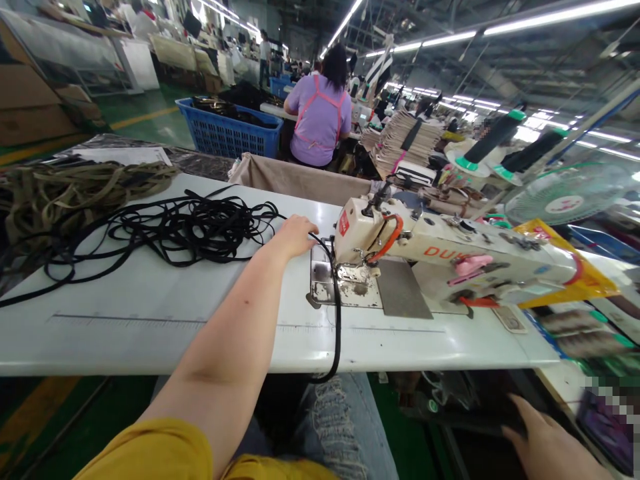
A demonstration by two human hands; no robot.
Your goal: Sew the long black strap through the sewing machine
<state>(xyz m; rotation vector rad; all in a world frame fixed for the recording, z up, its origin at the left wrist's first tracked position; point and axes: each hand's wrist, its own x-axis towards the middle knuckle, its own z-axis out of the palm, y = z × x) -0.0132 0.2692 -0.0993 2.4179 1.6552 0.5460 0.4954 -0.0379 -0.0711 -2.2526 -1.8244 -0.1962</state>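
Observation:
My left hand [296, 235] reaches across the white table [150, 333] and closes on a black strap [336, 313] just left of the sewing machine [450, 257]. The strap runs from a tangled black heap [190, 230], past the needle plate [325, 283], and hangs over the table's front edge. My right hand [545, 443] is low at the bottom right, below the table, with fingers stretched out flat near a dark shelf, holding nothing.
A heap of olive webbing [65, 197] lies at the far left. Ahead, a person in a purple shirt [320, 113] sits by a blue crate [227, 130]. A fan [565, 193], thread cones [493, 137] and stacked cloth [405, 137] crowd the right.

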